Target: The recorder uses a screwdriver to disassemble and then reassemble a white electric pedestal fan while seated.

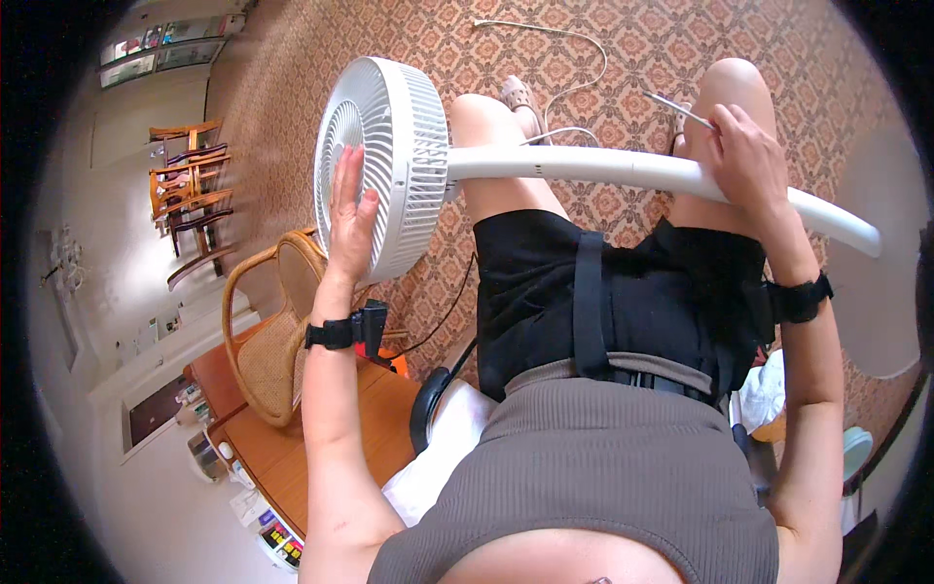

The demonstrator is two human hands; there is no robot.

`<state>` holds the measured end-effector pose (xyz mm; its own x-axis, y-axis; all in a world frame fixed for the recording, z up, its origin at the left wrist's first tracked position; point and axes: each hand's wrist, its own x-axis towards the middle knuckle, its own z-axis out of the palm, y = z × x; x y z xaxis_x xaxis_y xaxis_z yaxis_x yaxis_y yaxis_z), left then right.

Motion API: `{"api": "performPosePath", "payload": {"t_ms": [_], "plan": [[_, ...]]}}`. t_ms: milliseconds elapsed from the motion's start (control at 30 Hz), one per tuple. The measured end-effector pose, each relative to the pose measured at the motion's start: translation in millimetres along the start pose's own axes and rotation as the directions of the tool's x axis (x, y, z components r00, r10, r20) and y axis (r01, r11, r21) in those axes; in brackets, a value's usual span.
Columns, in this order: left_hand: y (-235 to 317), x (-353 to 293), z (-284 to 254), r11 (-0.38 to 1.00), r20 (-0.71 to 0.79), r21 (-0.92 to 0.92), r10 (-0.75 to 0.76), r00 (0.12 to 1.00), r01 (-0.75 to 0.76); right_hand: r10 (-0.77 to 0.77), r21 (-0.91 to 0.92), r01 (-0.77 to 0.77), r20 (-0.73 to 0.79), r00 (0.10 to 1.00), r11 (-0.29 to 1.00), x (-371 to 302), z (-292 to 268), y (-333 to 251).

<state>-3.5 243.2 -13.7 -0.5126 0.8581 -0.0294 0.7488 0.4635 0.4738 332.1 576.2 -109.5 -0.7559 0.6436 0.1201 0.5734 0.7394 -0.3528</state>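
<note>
A white floor fan lies on its side across my thighs. Its round slatted head (413,161) is at the left, and its curved white pole (603,167) runs right to a large pale disc-shaped base (876,311). My left hand (352,216) presses flat on the front grille, fingers extended. Between the fingers of my right hand (751,165) is a screwdriver (678,107), its thin metal shaft pointing up and left. Its handle is hidden inside that hand, which rests on the pole.
A white cord (603,63) trails over the patterned floor (418,29) beyond my knees. At the left are a rattan chair (272,341) and a wooden table (360,409) with small items along its edge. Wooden chairs (190,190) stand farther off.
</note>
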Motion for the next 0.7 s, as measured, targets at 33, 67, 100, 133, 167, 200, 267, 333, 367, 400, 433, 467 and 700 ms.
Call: {"api": "performPosePath", "payload": {"t_ms": [33, 67, 100, 133, 167, 200, 267, 333, 367, 400, 433, 467, 700], "plan": [[-3.2, -1.2, 0.1, 1.0, -0.003, 0.01, 0.01, 1.0, -0.01, -0.036, 0.008, 0.036, -0.027, 0.999, 0.999, -1.6, -0.2, -0.8], [-5.2, -2.0, -0.1, 1.0, -0.006, 0.02, 0.02, 1.0, -0.02, -0.037, 0.007, 0.037, -0.028, 0.999, 0.999, -2.5, -1.0, -2.1], [-5.1, -1.9, 0.4, 1.0, -0.007, 0.018, 0.022, 1.0, -0.022, -0.03, -0.006, 0.029, -0.02, 0.999, 1.0, -3.6, -2.1, -3.5], [-4.8, -2.2, 0.5, 0.999, -0.009, 0.012, 0.031, 0.999, -0.031, -0.022, -0.018, 0.022, -0.013, 1.0, 1.0, -4.2, -2.8, -5.0], [-4.4, -2.5, 0.3, 0.999, -0.012, 0.007, 0.04, 0.999, -0.04, -0.021, -0.02, 0.021, -0.014, 1.0, 1.0, -4.4, -2.9, -6.7], [-3.7, -2.1, -1.5, 0.999, -0.013, 0.007, 0.042, 0.999, -0.042, -0.019, -0.037, 0.019, -0.008, 1.0, 0.999, -4.0, -2.9, -8.1], [-2.2, -0.2, -10.6, 0.996, 0.041, -0.076, -0.041, 0.998, 0.044, -0.018, -0.054, 0.017, -0.004, 1.0, 0.998, -2.4, -2.3, -9.9], [16.0, 13.6, -37.2, 0.998, -0.019, -0.061, -0.026, 0.999, 0.025, -0.021, -0.05, 0.02, -0.027, 0.999, 0.999, 0.6, -0.4, -10.5], [31.7, 27.6, -54.4, 0.998, -0.072, -0.056, -0.006, 0.997, 0.002, -0.015, -0.056, 0.013, -0.028, 0.999, 0.998, 0.5, -0.3, -8.4], [50.3, 40.3, -75.5, 0.999, -0.127, -0.043, 0.01, 0.992, -0.016, -0.02, -0.051, 0.019, -0.029, 0.999, 0.999, 1.5, 0.0, -7.6], [64.5, 54.9, -89.6, 0.998, -0.178, -0.04, 0.031, 0.984, -0.039, -0.02, -0.057, 0.018, -0.028, 0.999, 0.998, 0.7, -0.3, -4.8], [74.8, 65.0, -100.6, 0.998, -0.23, -0.031, 0.046, 0.972, -0.055, -0.017, -0.062, 0.015, -0.026, 1.0, 0.998, 0.1, -0.2, -2.7], [30.4, 72.4, -17.5, 0.989, 0.197, 0.052, -0.146, 0.969, 0.138, -0.056, -0.057, 0.055, -0.007, 0.998, 0.997, -5.7, 1.0, -4.9]]}}
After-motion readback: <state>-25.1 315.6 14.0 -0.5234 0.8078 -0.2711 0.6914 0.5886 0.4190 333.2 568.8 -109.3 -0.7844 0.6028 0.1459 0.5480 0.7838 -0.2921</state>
